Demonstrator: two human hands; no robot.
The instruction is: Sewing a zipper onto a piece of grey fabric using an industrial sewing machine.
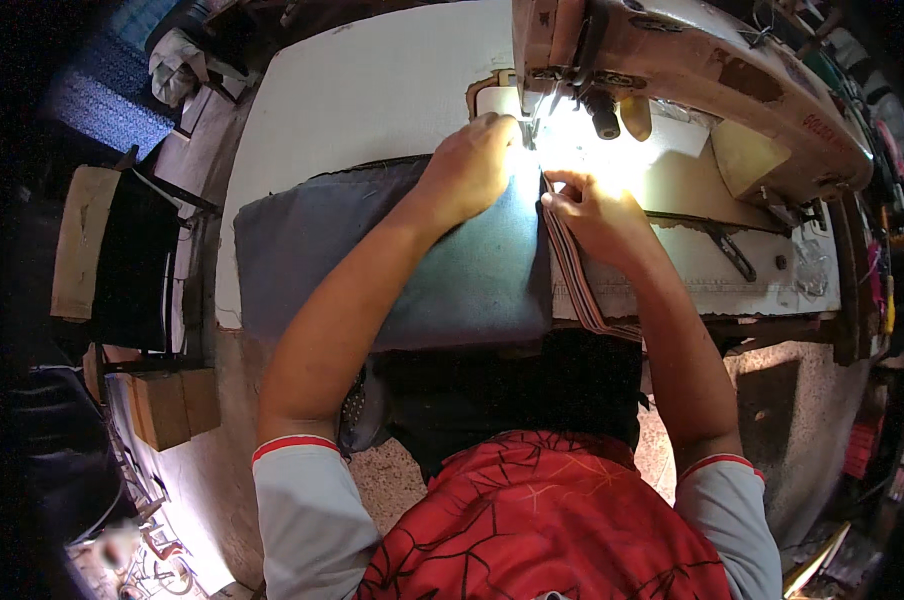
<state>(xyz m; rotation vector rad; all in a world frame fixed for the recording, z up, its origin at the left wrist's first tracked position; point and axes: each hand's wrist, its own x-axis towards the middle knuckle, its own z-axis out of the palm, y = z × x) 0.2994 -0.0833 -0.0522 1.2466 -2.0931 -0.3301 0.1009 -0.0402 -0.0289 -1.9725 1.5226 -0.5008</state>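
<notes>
A sewing machine [772, 110] stands on the pale worktable [332, 80], its lamp glaring white around the needle area. Grey-blue fabric [372, 290] lies folded across the table below it. My left hand [464, 165] rests on the fabric's upper right edge beside the presser foot, fingers bent and pressed together on the cloth. Just right of it, my right hand [597, 205] has thumb and fingers closed on a long striped strip [572, 280], which runs down along the fabric's right side and bends over the front edge. Glare partly washes out both sets of fingertips.
At the left are a blue patterned cloth [112, 100], a padded black-and-tan piece [87, 250] on a frame, and a cardboard box [172, 405]. A black metal tool [732, 255] and a crumpled plastic bag [812, 270] lie on the table's right. Colourful spools line the far right.
</notes>
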